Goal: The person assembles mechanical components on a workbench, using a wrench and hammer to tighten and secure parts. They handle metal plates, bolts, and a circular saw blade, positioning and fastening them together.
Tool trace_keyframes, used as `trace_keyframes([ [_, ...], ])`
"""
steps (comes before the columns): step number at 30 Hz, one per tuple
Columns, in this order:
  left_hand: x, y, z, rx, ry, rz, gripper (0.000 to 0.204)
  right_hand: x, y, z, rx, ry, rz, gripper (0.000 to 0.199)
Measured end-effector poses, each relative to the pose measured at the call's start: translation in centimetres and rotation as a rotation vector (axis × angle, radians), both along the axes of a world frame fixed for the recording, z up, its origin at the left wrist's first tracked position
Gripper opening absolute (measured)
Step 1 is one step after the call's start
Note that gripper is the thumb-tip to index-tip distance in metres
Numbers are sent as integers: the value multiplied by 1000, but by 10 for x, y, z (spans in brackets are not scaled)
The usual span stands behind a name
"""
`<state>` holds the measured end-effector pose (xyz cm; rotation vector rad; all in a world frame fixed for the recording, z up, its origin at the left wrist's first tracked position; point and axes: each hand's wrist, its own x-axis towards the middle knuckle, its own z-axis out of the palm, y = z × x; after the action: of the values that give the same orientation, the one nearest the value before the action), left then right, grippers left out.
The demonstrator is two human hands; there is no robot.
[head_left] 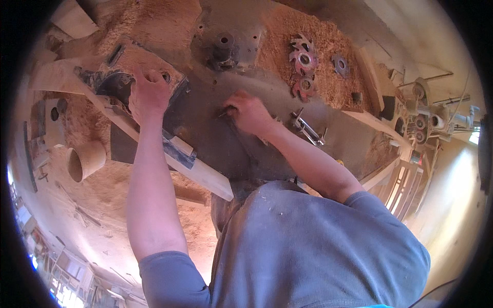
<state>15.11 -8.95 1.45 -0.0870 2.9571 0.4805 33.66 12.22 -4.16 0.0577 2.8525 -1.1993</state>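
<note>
A dark, worn metal table (205,143) fills the middle of the frame, its upper edges heaped with reddish sawdust (328,41); the hands are well apart above it; at upper left, the left hand (150,92) curls over a metal housing (177,77), though its hidden fingertips mean I cannot tell whether it grips; at centre, the right hand (250,114) pinches a thin dark piece (222,114); a round spindle (224,49) stands at top centre; red toothed cutters (304,60) and a grey cutter (340,65) lie in the sawdust at upper right; a pale wooden board (205,179) slants below the housing; a wide tube (86,161) lies at left; a sunlit wall (447,200) curves along the right.
</note>
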Motion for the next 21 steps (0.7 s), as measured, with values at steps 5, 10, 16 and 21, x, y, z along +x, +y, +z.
trace_keyframes([
  [5, 5, 1, 12, 25, -18, 11, 64, -58, 33, 75, 7, 341, -252, 23],
  [10, 3, -1, 9, 14, -18, 13, 64, -114, 52, 104, 140, 380, -257, 27],
  [16, -5, -14, -13, -12, -30, -26, 61, -144, 65, 82, 348, 412, 92, 37],
  [21, 1, -3, -5, 35, 24, -5, 61, -149, 50, 98, 431, 289, 148, 46],
])
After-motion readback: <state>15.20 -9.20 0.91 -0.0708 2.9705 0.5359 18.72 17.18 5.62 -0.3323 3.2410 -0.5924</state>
